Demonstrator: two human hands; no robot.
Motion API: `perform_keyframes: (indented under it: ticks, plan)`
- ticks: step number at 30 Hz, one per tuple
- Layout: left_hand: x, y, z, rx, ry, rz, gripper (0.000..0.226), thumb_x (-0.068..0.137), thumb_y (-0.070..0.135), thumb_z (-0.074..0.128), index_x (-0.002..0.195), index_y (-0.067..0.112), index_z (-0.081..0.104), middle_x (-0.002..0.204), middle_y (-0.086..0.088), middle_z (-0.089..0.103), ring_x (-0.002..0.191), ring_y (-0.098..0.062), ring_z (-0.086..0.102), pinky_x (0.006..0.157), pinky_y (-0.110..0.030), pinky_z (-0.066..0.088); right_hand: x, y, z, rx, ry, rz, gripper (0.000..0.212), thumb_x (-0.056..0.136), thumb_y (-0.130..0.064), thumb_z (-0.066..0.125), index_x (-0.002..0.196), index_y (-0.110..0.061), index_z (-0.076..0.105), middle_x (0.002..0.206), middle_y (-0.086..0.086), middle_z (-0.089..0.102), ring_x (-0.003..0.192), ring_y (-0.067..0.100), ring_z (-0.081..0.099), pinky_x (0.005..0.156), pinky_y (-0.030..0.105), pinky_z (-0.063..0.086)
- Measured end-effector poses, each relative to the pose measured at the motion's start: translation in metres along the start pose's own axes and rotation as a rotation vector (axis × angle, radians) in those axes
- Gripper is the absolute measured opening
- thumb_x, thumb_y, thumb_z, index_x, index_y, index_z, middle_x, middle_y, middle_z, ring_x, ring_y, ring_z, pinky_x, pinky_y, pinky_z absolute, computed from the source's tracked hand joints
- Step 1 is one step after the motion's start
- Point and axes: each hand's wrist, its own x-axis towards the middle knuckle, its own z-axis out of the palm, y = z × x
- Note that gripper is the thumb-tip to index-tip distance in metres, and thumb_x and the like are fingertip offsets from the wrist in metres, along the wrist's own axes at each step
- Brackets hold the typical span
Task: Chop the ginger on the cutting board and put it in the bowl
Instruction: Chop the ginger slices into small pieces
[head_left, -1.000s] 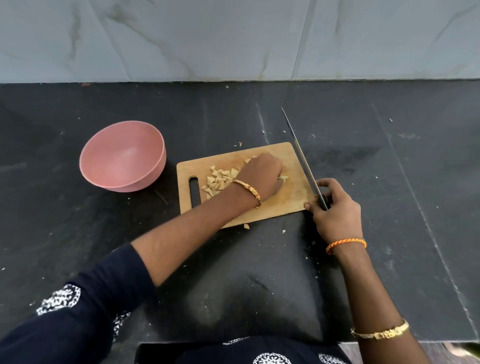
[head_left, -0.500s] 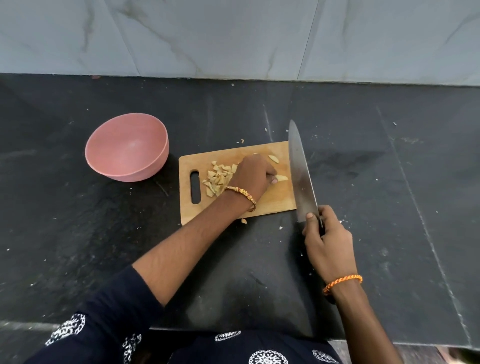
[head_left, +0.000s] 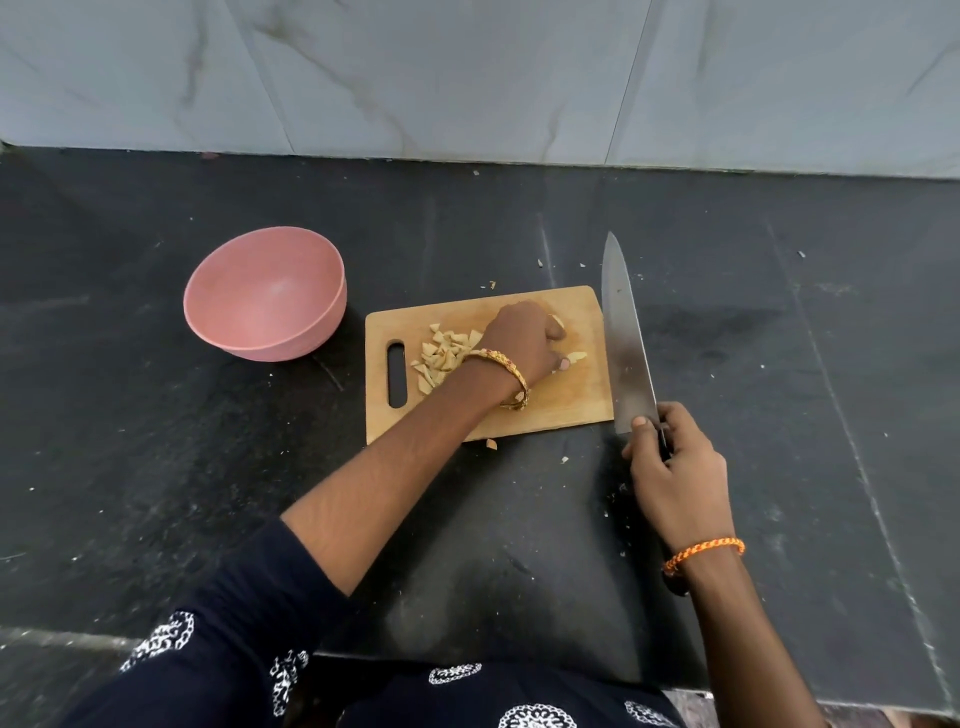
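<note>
The wooden cutting board (head_left: 566, 400) lies on the black counter. A pile of chopped ginger (head_left: 444, 353) sits on its left half. My left hand (head_left: 524, 340) is on the board just right of the pile, fingers curled down over more ginger; two loose slices (head_left: 576, 357) show beside its thumb. My right hand (head_left: 675, 467) grips the handle of a large knife (head_left: 623, 332), whose blade lies flat along the board's right edge, tip pointing away. The pink bowl (head_left: 291, 338) stands left of the board with nothing visible inside.
The black stone counter (head_left: 779, 364) runs back to a grey tiled wall (head_left: 467, 78). Small ginger scraps (head_left: 491, 444) lie on the counter in front of and behind the board. The counter's front edge is close to my body.
The knife has turned from edge-on to flat and drawn back toward me beside the board's right edge. My left hand has stayed over the ginger on the board.
</note>
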Motion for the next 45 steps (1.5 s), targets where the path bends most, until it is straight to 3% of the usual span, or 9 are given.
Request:
perform_keyframes:
  ticks: [4, 11, 18, 23, 28, 35, 38, 42, 45]
  plan:
    - [-0.007, -0.004, 0.012, -0.036, 0.114, 0.092, 0.027, 0.083, 0.016, 0.066, 0.110, 0.010, 0.068, 0.113, -0.009, 0.064, 0.102, -0.024, 0.058, 0.093, -0.032, 0.045, -0.002, -0.001, 0.008, -0.006, -0.007, -0.010, 0.018, 0.096, -0.020, 0.045, 0.087, -0.009, 0.054, 0.068, 0.020, 0.061, 0.065, 0.037, 0.055, 0.064, 0.037, 0.045]
    - [-0.015, -0.007, 0.020, -0.158, 0.212, 0.060, 0.025, 0.080, -0.001, 0.063, 0.104, 0.001, 0.069, 0.092, -0.012, 0.070, 0.091, -0.023, 0.062, 0.082, -0.028, 0.048, -0.003, -0.002, 0.020, -0.043, -0.008, -0.068, 0.015, 0.097, -0.020, 0.044, 0.089, -0.011, 0.053, 0.064, 0.017, 0.062, 0.063, 0.031, 0.057, 0.058, 0.028, 0.039]
    - [-0.014, -0.003, 0.019, -0.283, 0.262, 0.005, 0.074, 0.072, -0.007, 0.071, 0.137, 0.014, 0.043, 0.088, -0.005, 0.072, 0.081, -0.009, 0.064, 0.077, -0.008, 0.038, -0.001, -0.011, 0.020, -0.142, -0.033, -0.090, 0.013, 0.097, -0.021, 0.042, 0.093, -0.011, 0.050, 0.053, 0.010, 0.051, 0.055, 0.032, 0.050, 0.052, 0.031, 0.034]
    - [-0.014, -0.002, 0.019, -0.369, 0.289, -0.030, 0.086, 0.068, -0.008, 0.073, 0.142, 0.014, 0.034, 0.085, -0.006, 0.072, 0.074, -0.009, 0.063, 0.077, -0.014, 0.048, 0.003, -0.024, 0.021, -0.292, -0.123, -0.003, 0.012, 0.097, -0.021, 0.035, 0.097, -0.011, 0.041, 0.064, 0.018, 0.052, 0.064, 0.039, 0.049, 0.063, 0.039, 0.045]
    - [-0.018, -0.001, 0.025, -0.376, 0.338, -0.050, 0.081, 0.071, -0.008, 0.073, 0.141, 0.013, 0.037, 0.088, -0.005, 0.071, 0.077, -0.012, 0.066, 0.077, -0.023, 0.055, 0.008, -0.046, 0.021, -0.560, -0.337, 0.107, 0.005, 0.096, -0.015, 0.031, 0.095, -0.015, 0.026, 0.069, 0.007, 0.034, 0.075, 0.034, 0.045, 0.067, 0.037, 0.039]
    - [-0.022, 0.001, 0.030, -0.402, 0.416, -0.094, 0.068, 0.072, -0.001, 0.074, 0.133, 0.011, 0.048, 0.086, -0.004, 0.073, 0.083, -0.010, 0.066, 0.087, -0.021, 0.050, -0.009, -0.047, 0.014, -0.655, -0.446, 0.208, 0.019, 0.096, -0.015, 0.036, 0.114, -0.014, 0.032, 0.088, 0.012, 0.049, 0.084, 0.030, 0.057, 0.070, 0.040, 0.048]
    - [-0.021, -0.001, 0.033, -0.374, 0.413, -0.126, 0.064, 0.074, 0.004, 0.074, 0.132, 0.011, 0.049, 0.088, -0.002, 0.074, 0.091, -0.009, 0.066, 0.093, -0.015, 0.036, -0.023, -0.038, 0.000, -0.597, -0.418, 0.198, 0.006, 0.097, -0.018, 0.033, 0.101, -0.015, 0.034, 0.083, 0.012, 0.050, 0.081, 0.034, 0.057, 0.070, 0.039, 0.046]
    - [-0.022, -0.003, 0.035, -0.363, 0.396, -0.119, 0.059, 0.076, 0.002, 0.071, 0.131, 0.012, 0.051, 0.095, -0.004, 0.073, 0.096, -0.011, 0.064, 0.085, -0.003, 0.024, -0.033, -0.028, -0.009, -0.383, -0.269, 0.168, 0.017, 0.098, -0.027, 0.032, 0.088, -0.018, 0.043, 0.073, 0.011, 0.055, 0.075, 0.036, 0.058, 0.070, 0.039, 0.050]
    - [-0.022, -0.004, 0.035, -0.361, 0.394, -0.114, 0.056, 0.076, -0.004, 0.067, 0.129, 0.012, 0.053, 0.095, -0.006, 0.072, 0.093, -0.013, 0.065, 0.082, -0.002, 0.029, -0.027, -0.026, -0.006, -0.320, -0.202, 0.105, 0.019, 0.098, -0.027, 0.033, 0.086, -0.017, 0.043, 0.070, 0.013, 0.055, 0.074, 0.034, 0.052, 0.067, 0.039, 0.047]
